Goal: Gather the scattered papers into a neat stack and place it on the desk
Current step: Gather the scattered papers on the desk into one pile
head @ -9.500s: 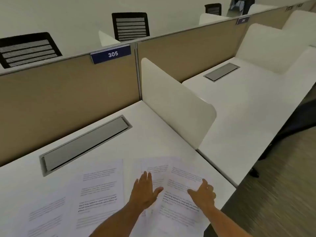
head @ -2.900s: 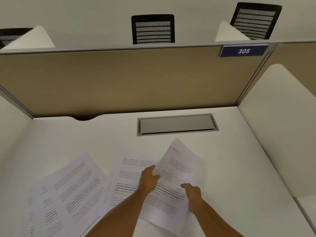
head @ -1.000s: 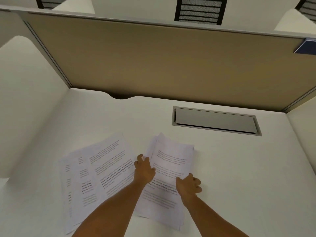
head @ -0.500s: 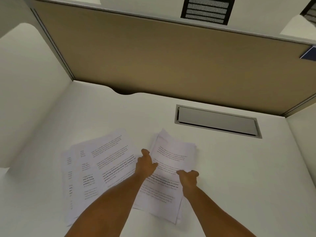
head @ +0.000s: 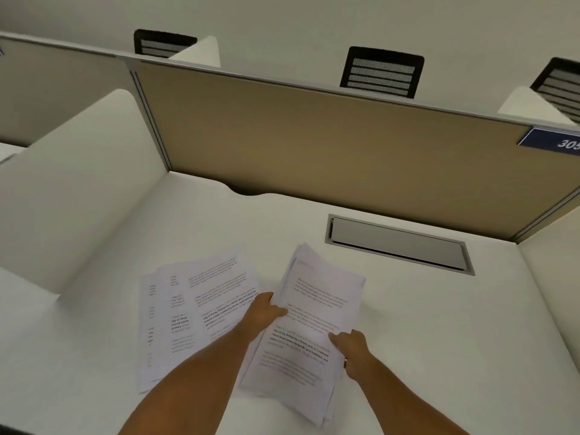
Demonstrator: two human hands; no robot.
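Observation:
A loose stack of printed white papers (head: 317, 296) is held between both hands above the white desk (head: 423, 324), its sheets slightly fanned at the edges. My left hand (head: 262, 313) grips the stack's left edge, thumb on top. My right hand (head: 351, 345) pinches its right edge lower down. To the left, several more printed sheets (head: 188, 306) lie overlapped and flat on the desk, partly under my left forearm.
A grey cable hatch (head: 398, 243) is set into the desk behind the stack. A tan partition (head: 314, 146) closes the back, with white side dividers (head: 72, 189) left and right. A blue 305 label (head: 555, 141) hangs at top right. Black chair backs (head: 381, 72) show beyond.
Both hands have closed on the right-hand stack's edges and lifted it slightly off the desk. The view has tilted up and shifted left. The left sheets have not moved.

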